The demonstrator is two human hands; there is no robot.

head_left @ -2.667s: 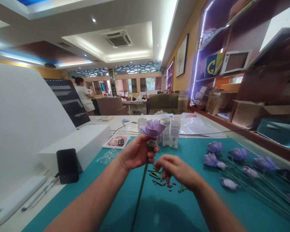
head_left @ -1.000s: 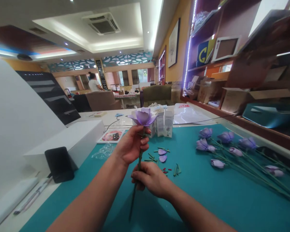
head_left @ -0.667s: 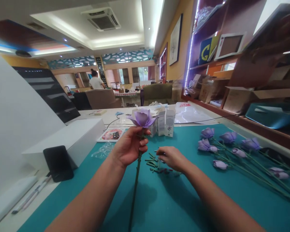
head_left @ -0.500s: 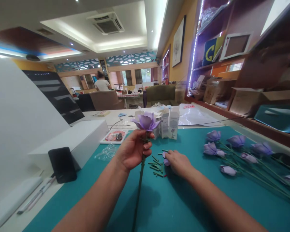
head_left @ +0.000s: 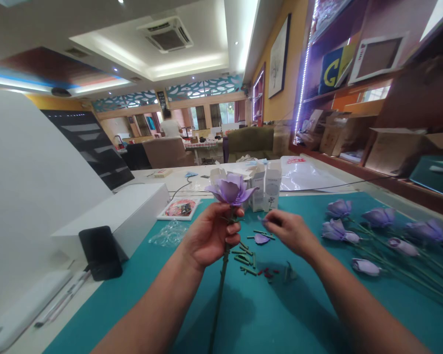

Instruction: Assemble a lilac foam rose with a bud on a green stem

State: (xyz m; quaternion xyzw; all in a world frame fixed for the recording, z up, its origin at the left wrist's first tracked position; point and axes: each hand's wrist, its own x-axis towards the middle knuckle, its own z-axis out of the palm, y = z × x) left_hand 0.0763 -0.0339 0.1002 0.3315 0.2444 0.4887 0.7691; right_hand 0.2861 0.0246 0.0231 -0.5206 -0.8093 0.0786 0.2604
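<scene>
A purple toy-brick rose (head_left: 232,191) stands upright in my left hand (head_left: 212,236), whose fingers close round the green stem (head_left: 221,290) just under the bloom. To its right, my right hand (head_left: 293,231) is raised above the mat, its fingertips pinching a small purple petal piece (head_left: 262,219), partly hidden and blurred. Below those fingertips lies another purple petal piece (head_left: 261,239) beside several short green stem pieces (head_left: 245,258). Small dark red pieces (head_left: 268,273) and dark green leaf-like pieces (head_left: 290,273) rest under my right wrist.
Several purple flowers (head_left: 365,267) with long stems lie on the teal mat (head_left: 162,305) at right. White boxes (head_left: 272,187) stand behind the rose. Left are crumpled clear plastic (head_left: 169,233), a phone (head_left: 100,252) and a white box (head_left: 114,211). A person (head_left: 171,128) is far back.
My right hand has lifted up and right from the loose pieces with a petal piece, uncovering another petal and the red pieces. My left hand still holds the rose. The view has shifted slightly.
</scene>
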